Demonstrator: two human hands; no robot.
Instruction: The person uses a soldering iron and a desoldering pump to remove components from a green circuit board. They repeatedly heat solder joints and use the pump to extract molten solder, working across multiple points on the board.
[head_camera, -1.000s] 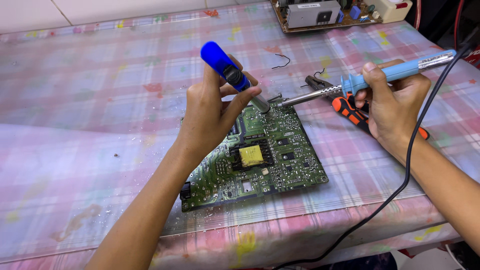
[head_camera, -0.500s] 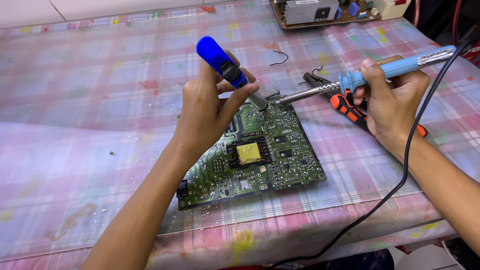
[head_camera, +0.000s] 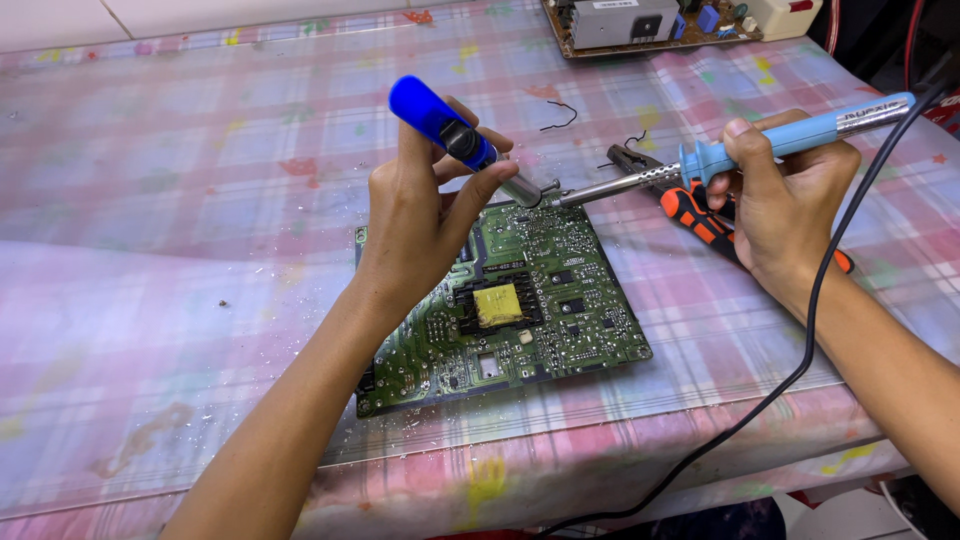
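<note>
A green circuit board (head_camera: 540, 310) with a yellow-topped transformer lies flat on the pastel checked tablecloth (head_camera: 160, 250). My left hand (head_camera: 425, 215) grips a blue desoldering pump (head_camera: 450, 130), its metal nozzle angled down over the board's far edge. My right hand (head_camera: 785, 205) holds a light-blue soldering iron (head_camera: 720, 155). The iron's metal tip meets the pump's nozzle just above the board. A black cord (head_camera: 820, 310) runs from the iron down past my right forearm.
Orange-and-black pliers (head_camera: 690, 210) lie on the cloth under my right hand. A second board with a metal box (head_camera: 640, 22) sits at the table's far edge. A short black wire scrap (head_camera: 560, 115) lies beyond the green board. Solder specks dot the cloth.
Both hands and tools have stayed close to the board's far edge, shifting slightly; the iron's tip stays near the pump's nozzle.
</note>
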